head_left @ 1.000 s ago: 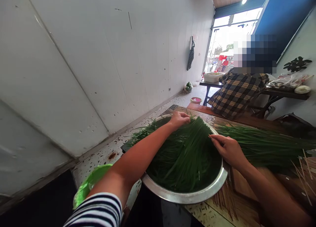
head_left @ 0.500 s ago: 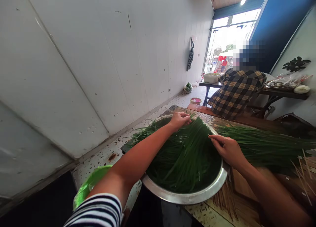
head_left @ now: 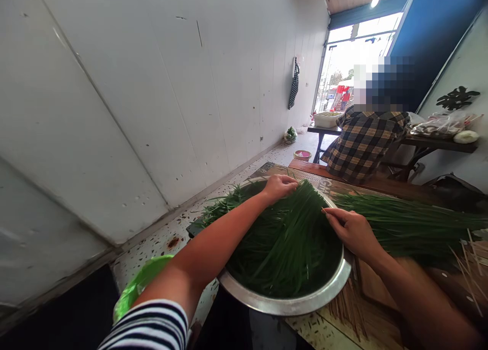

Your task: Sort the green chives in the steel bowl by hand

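Observation:
A row of long green chives (head_left: 301, 228) hangs side by side from a thin wooden skewer (head_left: 324, 210) over a wide metal basin (head_left: 284, 305). My right hand (head_left: 353, 230) pinches the skewer's near end at the basin's right rim. At the far end of the row, the closed fingertips of my left hand (head_left: 280, 188) pinch a chive against the skewer; the fingers partly hide it. More loose chives (head_left: 229, 202) fill the basin's left side, their tips reaching over the rim.
Right of the basin lies a long heap of chives (head_left: 412, 213). Bare skewers (head_left: 348, 309) rest beside a wooden board (head_left: 375, 284). A green-lined bin (head_left: 143, 279) stands on the floor at left. A person in a plaid shirt (head_left: 368, 141) sits ahead at a dark table (head_left: 444, 142).
My left hand has shifted slightly right, closer to the row's far end, and the leaf ends that stuck up at its fingertips show less. My right hand stays still on the skewer.

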A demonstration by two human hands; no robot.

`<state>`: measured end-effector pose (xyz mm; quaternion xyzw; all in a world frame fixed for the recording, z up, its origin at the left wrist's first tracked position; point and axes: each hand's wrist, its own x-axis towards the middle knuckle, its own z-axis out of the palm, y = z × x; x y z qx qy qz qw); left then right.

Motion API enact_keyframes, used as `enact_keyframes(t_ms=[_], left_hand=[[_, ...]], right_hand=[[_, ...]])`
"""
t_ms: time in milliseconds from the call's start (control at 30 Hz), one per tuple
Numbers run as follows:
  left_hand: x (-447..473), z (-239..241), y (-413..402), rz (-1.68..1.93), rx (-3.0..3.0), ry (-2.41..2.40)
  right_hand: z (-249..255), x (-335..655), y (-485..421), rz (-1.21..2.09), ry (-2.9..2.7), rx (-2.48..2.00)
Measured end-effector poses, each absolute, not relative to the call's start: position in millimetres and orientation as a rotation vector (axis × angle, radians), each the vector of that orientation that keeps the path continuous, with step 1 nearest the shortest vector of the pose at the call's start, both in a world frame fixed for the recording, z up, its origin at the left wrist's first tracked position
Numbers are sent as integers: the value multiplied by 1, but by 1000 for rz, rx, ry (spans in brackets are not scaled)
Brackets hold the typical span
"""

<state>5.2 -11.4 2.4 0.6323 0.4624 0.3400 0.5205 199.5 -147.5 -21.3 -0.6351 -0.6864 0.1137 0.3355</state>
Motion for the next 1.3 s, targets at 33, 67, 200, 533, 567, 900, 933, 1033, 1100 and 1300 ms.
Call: enact_keyframes(t_ms=[33,67,200,533,567,900,933,1033,1100,1300], left_hand=[[5,2,-11,814,1535,1109],[5,1,-10,817,1560,1117],[3,-3,-5,790,1744,1129],[2,3,-12,775,2246,1115],[2,4,-12,774,2243,1110],[1,0,-6,806,1867,1204],[1,-1,-5,816,1845,1218],[2,-7,-4,826,1868,1234],[3,-10,-3,835,1905,1227],[6,-12,-5,872,1846,1185]], right_hand=[[-21,200,-148,298,-1792,-1658],[-21,200,-148,297,-1794,-1660],[-21,200,-148,296,-1794,-1662],[-20,199,-148,299,-1797,-1659],[-20,199,-148,304,-1795,-1660],[-21,199,-149,301,-1782,-1628],[-21,199,-148,299,-1783,-1625],[-22,200,-148,287,-1794,-1625],[-23,201,-148,277,-1802,-1628],[-20,200,-149,249,-1826,-1623]])
